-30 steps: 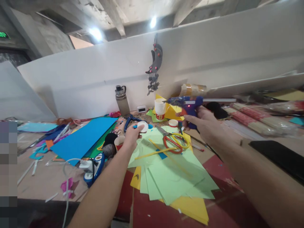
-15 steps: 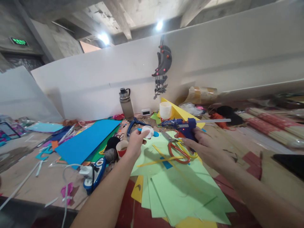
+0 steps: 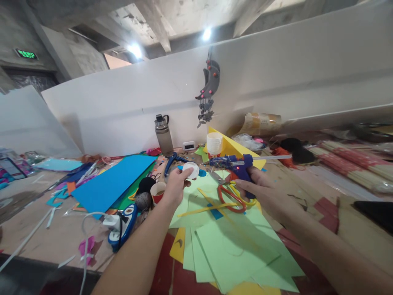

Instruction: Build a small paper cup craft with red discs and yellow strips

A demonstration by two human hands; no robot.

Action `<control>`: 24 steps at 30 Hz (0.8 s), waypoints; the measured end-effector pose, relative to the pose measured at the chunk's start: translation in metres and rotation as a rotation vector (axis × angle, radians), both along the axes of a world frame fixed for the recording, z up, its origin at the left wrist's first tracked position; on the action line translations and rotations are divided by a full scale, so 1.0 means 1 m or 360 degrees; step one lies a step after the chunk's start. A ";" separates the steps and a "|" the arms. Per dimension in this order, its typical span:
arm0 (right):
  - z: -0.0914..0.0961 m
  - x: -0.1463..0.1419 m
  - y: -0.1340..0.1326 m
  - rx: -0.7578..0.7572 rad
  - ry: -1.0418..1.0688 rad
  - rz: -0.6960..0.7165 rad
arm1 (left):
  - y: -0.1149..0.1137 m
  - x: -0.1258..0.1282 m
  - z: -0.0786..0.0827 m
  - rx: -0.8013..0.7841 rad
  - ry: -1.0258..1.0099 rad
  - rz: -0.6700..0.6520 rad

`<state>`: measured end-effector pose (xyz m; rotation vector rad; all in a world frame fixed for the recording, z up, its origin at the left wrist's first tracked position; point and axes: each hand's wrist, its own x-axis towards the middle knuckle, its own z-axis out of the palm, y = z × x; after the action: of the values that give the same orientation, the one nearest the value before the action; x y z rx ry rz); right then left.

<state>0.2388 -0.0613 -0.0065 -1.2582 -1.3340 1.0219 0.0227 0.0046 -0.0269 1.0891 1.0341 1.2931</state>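
My left hand (image 3: pixel 178 183) is closed, pinching a small white disc (image 3: pixel 191 170) between thumb and fingers. A blue shape shows just behind the disc. In my right hand (image 3: pixel 259 184) is a blue glue gun (image 3: pixel 242 164), gripped by its handle. Its nozzle points left towards the disc, apart from it, and a pale glue stick (image 3: pixel 273 157) juts out of its back. Below the gun lie scissors with orange handles (image 3: pixel 231 200) and a pair with yellow handles (image 3: pixel 245 194). Green paper sheets (image 3: pixel 233 254) with yellow strips spread under both hands.
A paper cup (image 3: pixel 158 191), yarn balls and a blue power strip (image 3: pixel 126 229) stand left of my left forearm. Blue sheets (image 3: pixel 113 180) lie farther left. Behind are a bottle (image 3: pixel 163 137), stacked paper cups (image 3: pixel 214 143) and another blue glue gun (image 3: pixel 173 163).
The glue stick at the back of the gun sticks out less than before. My right hand's fingers have shifted on the handle. My left hand and the disc have hardly moved.
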 end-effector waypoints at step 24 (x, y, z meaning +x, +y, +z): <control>-0.012 -0.002 0.002 0.0364 -0.0751 -0.0077 | -0.004 0.004 -0.001 0.0109 0.0472 0.0178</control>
<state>0.2367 -0.0594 -0.0188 -1.3963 -1.7125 0.5317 0.0266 0.0005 -0.0280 1.3189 1.2936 1.2877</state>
